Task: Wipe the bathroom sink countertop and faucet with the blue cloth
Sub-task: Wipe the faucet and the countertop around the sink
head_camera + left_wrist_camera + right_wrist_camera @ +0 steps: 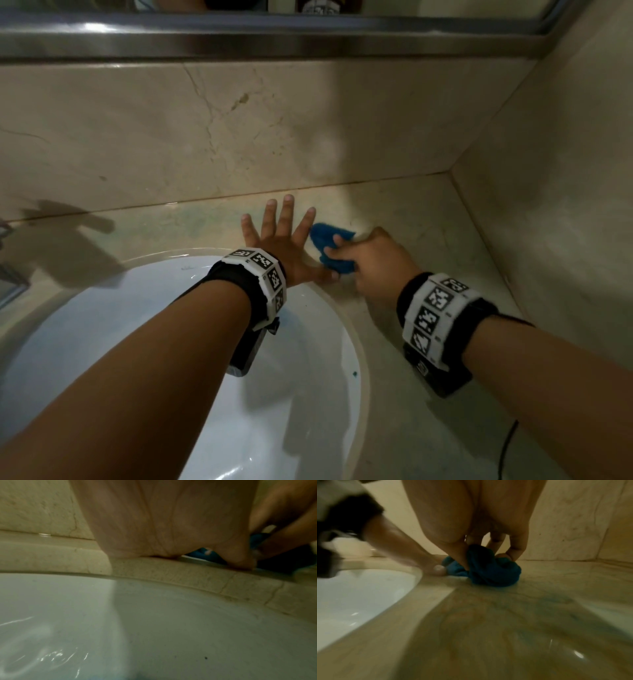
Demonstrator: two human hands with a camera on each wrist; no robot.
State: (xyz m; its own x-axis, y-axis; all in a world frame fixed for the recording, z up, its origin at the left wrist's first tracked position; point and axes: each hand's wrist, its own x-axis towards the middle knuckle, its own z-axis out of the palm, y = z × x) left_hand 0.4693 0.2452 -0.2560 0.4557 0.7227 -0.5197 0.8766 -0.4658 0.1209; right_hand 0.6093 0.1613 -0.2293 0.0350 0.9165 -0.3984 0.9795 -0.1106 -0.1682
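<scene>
A bunched blue cloth (330, 248) (494, 573) lies on the beige marble countertop (428, 240) behind the white sink basin (178, 342). My right hand (363, 255) (488, 555) grips it, thumb and fingers curled round the folds and pressing them onto the stone. My left hand (279, 236) lies flat on the countertop just left of the cloth, fingers spread and straight, its thumb touching the cloth's near edge. In the left wrist view the palm (163, 527) rests on the basin's stone rim (188, 574) with a bit of blue cloth (202, 554) behind it. No faucet body shows.
A marble backsplash (239, 130) rises behind the counter and a side wall (565, 171) closes the right corner. A metal ledge (274, 31) runs under the mirror. A thin black cable (507, 445) crosses the counter at the front right. A chrome fixture edge (7, 284) shows at far left.
</scene>
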